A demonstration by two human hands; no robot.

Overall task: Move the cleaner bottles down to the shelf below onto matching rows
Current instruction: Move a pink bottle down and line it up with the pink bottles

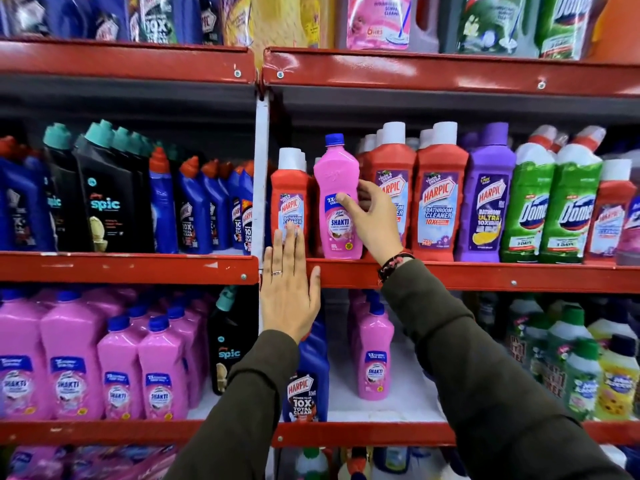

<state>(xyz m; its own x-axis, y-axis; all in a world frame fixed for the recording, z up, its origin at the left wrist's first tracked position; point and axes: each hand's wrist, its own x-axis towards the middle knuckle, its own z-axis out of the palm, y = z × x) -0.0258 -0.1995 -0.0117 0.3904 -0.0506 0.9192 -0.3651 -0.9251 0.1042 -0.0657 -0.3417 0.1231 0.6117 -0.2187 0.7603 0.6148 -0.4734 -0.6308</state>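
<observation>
A pink Shakti bottle (338, 199) with a blue cap stands upright on the middle shelf (485, 277), between red Harpic bathroom-cleaner bottles (290, 202). My right hand (372, 220) wraps its fingers around the pink bottle's right side at label height. Held flat with fingers together, my left hand (289, 289) hovers over the red shelf edge, holding nothing. On the shelf below, a row of matching pink Shakti bottles (375, 355) stands right of a blue Harpic bottle (306, 386). More pink Shakti bottles (104, 362) fill the lower left bay.
The middle shelf also carries a purple Harpic bottle (486, 199), green Domex bottles (554, 206), black Spic bottles (107, 195) and blue Harpic bottles (194, 209). A lone black Spic bottle (227, 344) stands on the lower left shelf. White shelf floor (398, 407) shows beside the lower pink row.
</observation>
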